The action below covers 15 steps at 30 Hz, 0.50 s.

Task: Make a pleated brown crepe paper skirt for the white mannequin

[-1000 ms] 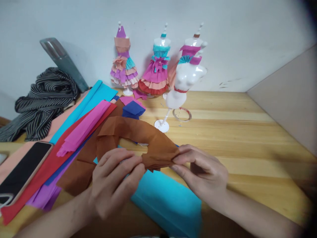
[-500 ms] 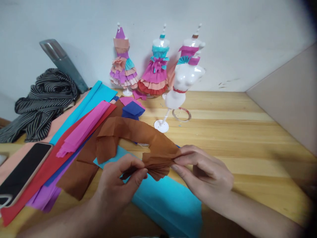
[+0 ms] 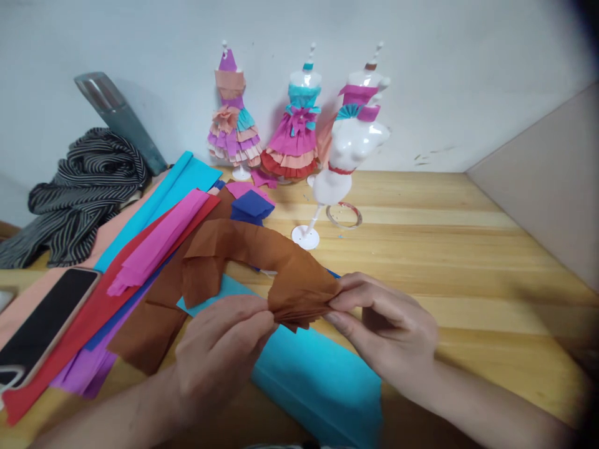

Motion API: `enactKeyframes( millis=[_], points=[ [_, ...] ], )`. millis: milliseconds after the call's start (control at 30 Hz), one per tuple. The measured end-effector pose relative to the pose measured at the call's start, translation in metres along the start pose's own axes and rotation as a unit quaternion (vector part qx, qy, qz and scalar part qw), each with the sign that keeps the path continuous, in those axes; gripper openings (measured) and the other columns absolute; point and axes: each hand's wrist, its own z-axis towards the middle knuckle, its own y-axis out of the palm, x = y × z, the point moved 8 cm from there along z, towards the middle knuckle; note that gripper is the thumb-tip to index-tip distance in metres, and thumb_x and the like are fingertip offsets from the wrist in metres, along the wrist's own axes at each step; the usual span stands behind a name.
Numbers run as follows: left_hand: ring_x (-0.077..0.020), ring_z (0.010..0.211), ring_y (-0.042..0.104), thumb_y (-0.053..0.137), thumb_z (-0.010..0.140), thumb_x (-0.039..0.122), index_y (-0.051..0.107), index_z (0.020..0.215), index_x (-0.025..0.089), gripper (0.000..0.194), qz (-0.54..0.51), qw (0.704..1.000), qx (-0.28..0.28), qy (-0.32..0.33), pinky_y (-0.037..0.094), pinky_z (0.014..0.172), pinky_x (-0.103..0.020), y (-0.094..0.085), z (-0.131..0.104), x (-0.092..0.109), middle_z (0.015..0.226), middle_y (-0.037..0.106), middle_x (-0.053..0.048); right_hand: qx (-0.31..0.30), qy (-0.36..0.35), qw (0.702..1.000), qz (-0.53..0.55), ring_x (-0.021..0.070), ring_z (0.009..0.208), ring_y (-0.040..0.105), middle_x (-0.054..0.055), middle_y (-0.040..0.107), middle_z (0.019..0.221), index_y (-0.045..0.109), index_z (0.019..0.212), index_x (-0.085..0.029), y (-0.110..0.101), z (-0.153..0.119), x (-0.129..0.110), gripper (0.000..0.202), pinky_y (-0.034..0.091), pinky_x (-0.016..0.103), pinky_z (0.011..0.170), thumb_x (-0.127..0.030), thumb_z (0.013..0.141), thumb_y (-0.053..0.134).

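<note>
In the head view, the person's left hand (image 3: pixel 219 352) pinches the near, pleated edge of a brown paper strip (image 3: pixel 255 243) between thumb and fingers, while the right hand (image 3: pixel 390 324) grips the same gathered folds from the other side with thumb and forefinger, so that the pleats are bunched between the two hands. From there the strip rises and arcs leftward, its far end bending down just above a larger brown sheet (image 3: pixel 150 327). The strip is in the middle of the scene, held above a wooden table (image 3: pixel 444 262), and beneath the hands a turquoise sheet (image 3: pixel 322 380) lies slanting toward the near edge. To the left, layered papers run diagonally: a folded turquoise length (image 3: pixel 156 202), a pink bundle (image 3: pixel 163 240), a red strip (image 3: pixel 102 318) and some purple paper (image 3: pixel 88 374). A dark-screened phone (image 3: pixel 47 324) rests partly over the red strip. Farther back on that side are a crumpled striped cloth (image 3: pixel 88 187) and a bottle (image 3: pixel 119 121) tilted against the wall (image 3: pixel 444 75). A folded blue piece (image 3: pixel 253 207) lies beyond the strip. Along the wall stand three small dress forms in paper outfits, and in front of the rightmost is a white form (image 3: pixel 353 146) with a red band (image 3: pixel 341 169) at its waist; a thin ring (image 3: pixel 359 219) lies beside its stand.
</note>
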Motion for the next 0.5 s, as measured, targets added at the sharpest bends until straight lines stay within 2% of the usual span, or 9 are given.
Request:
enactKeyframes(
  millis=[200,333,500],
  points=[
    [-0.0109,0.083,0.069,0.055,0.089,0.007,0.063,0.107,0.015,0.021,-0.013,1.0,0.002,0.01,0.058,0.073,-0.02,0.0011,-0.0011,0.0001,0.092,0.072,-0.002,0.006,0.017,1.0,0.016,0.0174,0.065,0.066,0.003,0.068,0.068,0.066,0.071,-0.022,0.0005,0.0023,0.0018,0.012,0.054,0.029,0.057,-0.012,0.075,0.071],
    [-0.0129,0.084,0.071,0.057,0.087,0.007,0.066,0.101,0.014,0.018,0.016,1.0,0.018,0.011,0.059,0.076,-0.022,0.0004,-0.0026,0.001,0.091,0.073,-0.004,0.019,0.018,0.999,0.027,0.0164,0.065,0.066,0.002,0.067,0.069,0.067,0.071,-0.022,-0.0014,0.0013,0.0012,0.014,0.054,0.028,0.057,-0.009,0.073,0.073],
    [-0.0116,0.073,0.072,0.059,0.087,0.011,0.067,0.088,0.017,0.01,0.036,0.999,0.031,-0.025,0.06,0.069,-0.018,0.0005,0.0,0.0003,0.082,0.075,-0.002,0.026,0.045,0.997,0.049,0.0168,0.065,0.066,0.003,0.067,0.07,0.068,0.069,-0.022,-0.0009,0.0012,0.0035,0.013,0.055,0.029,0.058,-0.011,0.073,0.073]
  ],
)
